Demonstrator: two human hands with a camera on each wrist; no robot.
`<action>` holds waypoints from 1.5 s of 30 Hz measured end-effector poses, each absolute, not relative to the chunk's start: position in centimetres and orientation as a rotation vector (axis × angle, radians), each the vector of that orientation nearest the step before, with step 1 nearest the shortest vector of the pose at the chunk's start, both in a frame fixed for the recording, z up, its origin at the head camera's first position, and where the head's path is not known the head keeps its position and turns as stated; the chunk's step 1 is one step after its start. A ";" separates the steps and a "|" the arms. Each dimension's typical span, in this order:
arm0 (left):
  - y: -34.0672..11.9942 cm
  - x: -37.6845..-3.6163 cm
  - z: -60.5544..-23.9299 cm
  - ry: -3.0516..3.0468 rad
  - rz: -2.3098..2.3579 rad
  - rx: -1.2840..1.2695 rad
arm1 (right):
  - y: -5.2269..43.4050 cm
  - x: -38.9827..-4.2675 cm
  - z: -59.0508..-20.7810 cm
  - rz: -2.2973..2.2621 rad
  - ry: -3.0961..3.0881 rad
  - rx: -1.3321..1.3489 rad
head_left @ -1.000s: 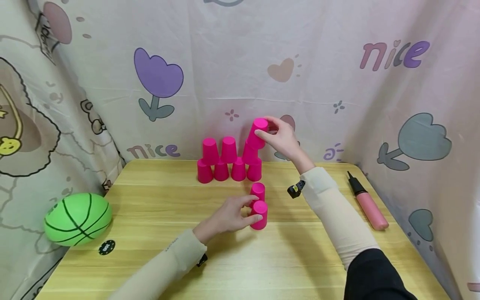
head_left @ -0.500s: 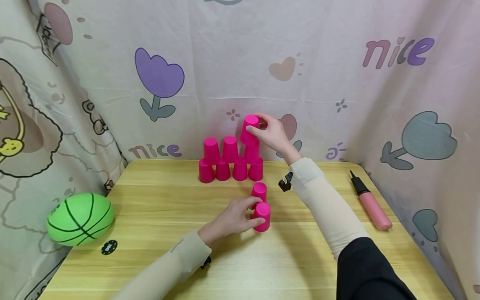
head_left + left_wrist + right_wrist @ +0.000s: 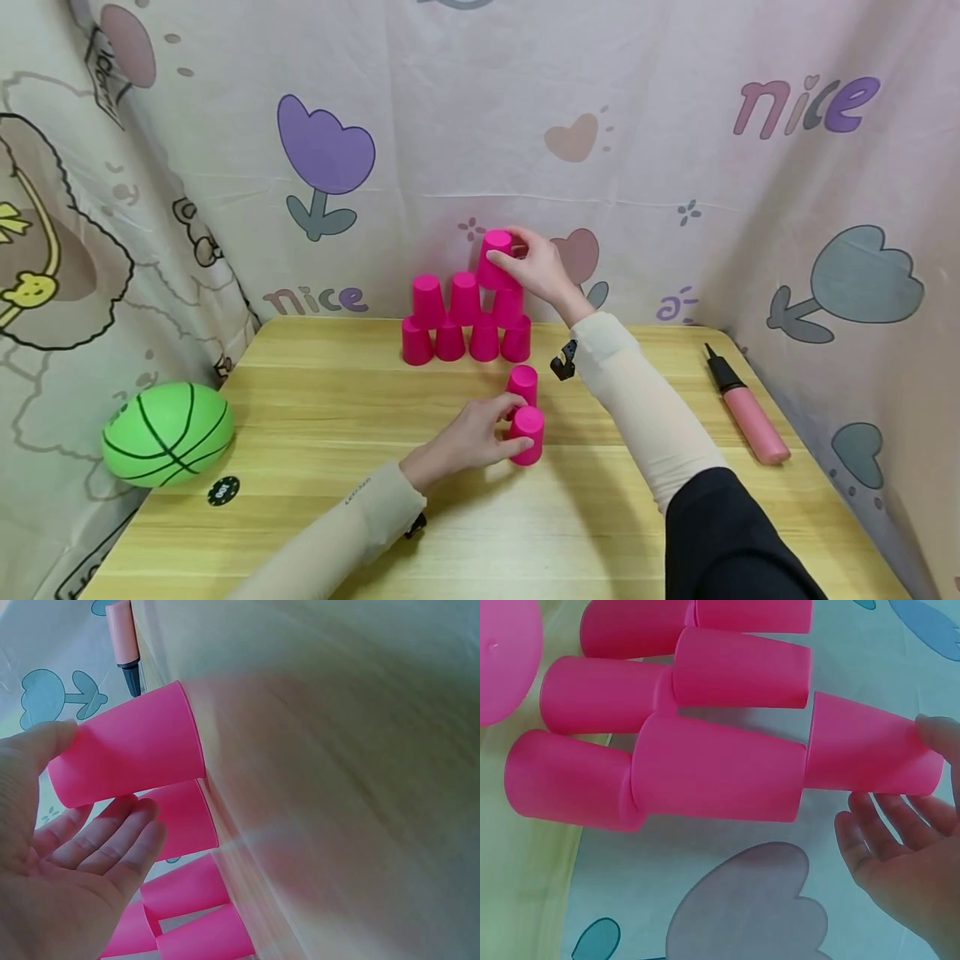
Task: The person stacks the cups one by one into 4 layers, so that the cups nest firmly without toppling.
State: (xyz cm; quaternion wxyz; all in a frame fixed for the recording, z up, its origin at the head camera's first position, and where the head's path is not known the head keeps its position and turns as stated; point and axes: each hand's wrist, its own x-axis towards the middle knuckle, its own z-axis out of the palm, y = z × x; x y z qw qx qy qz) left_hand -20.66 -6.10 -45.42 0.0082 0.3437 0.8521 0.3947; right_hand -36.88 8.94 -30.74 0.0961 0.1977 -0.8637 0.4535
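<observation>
On the table (image 3: 315, 517) a stack of pink cups (image 3: 465, 321) stands against the back curtain (image 3: 645, 150). The right hand (image 3: 536, 267) grips the top cup (image 3: 495, 260), set on the second row. The left hand (image 3: 468, 437) pinches a front cup (image 3: 527, 433), just before another lone cup (image 3: 522, 384).

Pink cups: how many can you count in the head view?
10. Four in the bottom row, three above, one in the right hand, one at the left hand, one behind it.
</observation>
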 end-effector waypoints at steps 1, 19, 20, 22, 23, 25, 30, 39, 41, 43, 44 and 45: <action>-6.1 -20.7 -45.4 2.664 1.233 1.072 | 8.9 -36.9 -30.7 1.343 -2.562 0.585; -6.2 -20.6 -45.5 2.644 1.266 1.051 | 8.1 -37.5 -30.5 1.346 -2.601 0.590; -6.2 -20.6 -45.5 2.643 1.268 1.050 | 8.1 -37.5 -30.5 1.345 -2.602 0.587; -6.2 -20.6 -45.6 2.648 1.262 1.047 | 8.0 -37.6 -30.5 1.346 -2.602 0.586; -6.2 -20.6 -45.6 2.652 1.259 1.046 | 8.1 -37.6 -30.5 1.347 -2.601 0.586; -6.1 -20.6 -45.6 2.655 1.254 1.036 | 8.1 -37.6 -30.5 1.345 -2.598 0.585; -6.1 -20.6 -45.6 2.648 1.254 1.010 | 8.3 -37.5 -30.6 1.356 -2.600 0.583; -7.5 -20.7 -44.5 2.607 1.347 0.963 | 10.1 -36.2 -30.6 1.402 -2.584 0.572; -8.3 -20.8 -44.0 2.607 1.407 0.962 | 10.7 -35.8 -30.8 1.393 -2.561 0.578; -9.1 -21.1 -43.3 2.612 1.466 0.963 | 11.4 -35.3 -31.1 1.383 -2.539 0.587; -9.6 -21.3 -43.0 2.626 1.490 0.967 | 11.8 -35.0 -31.3 1.378 -2.526 0.587; -10.1 -21.6 -42.6 2.652 1.504 0.971 | 12.1 -34.8 -31.5 1.372 -2.516 0.587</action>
